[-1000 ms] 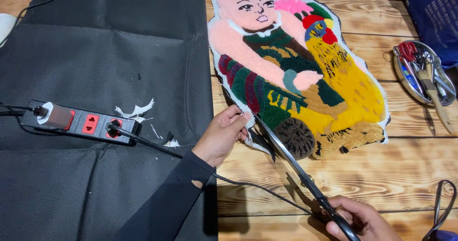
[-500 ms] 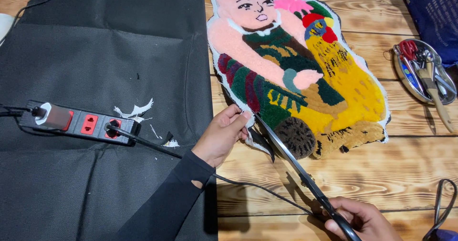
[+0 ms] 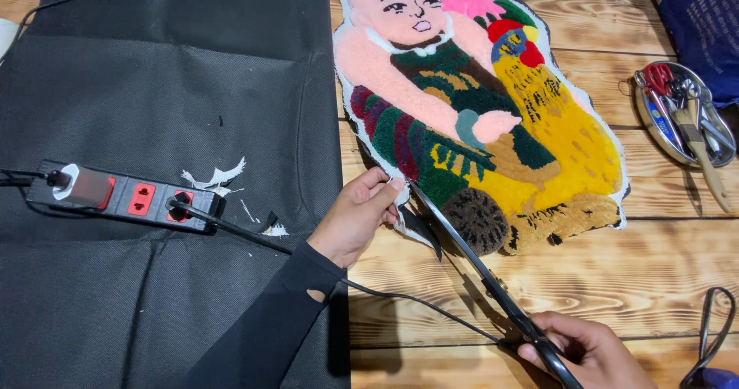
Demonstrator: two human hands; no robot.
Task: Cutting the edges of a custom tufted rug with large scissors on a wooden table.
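A big black cloth covers the left side of the wooden surface. Next to it lies a colourful tufted rug shaped like a figure, its head far from the person and its feet close. Long black scissors lie slanted, tips up and left at the rug's bottom edge, handles down and right. The right hand is closed around the handles. The left hand pinches the rug's edge just beside the blades. A black power strip sits on the cloth. A metal tray of tools sits far right. Since the earlier picture, hands and scissors have hardly moved.
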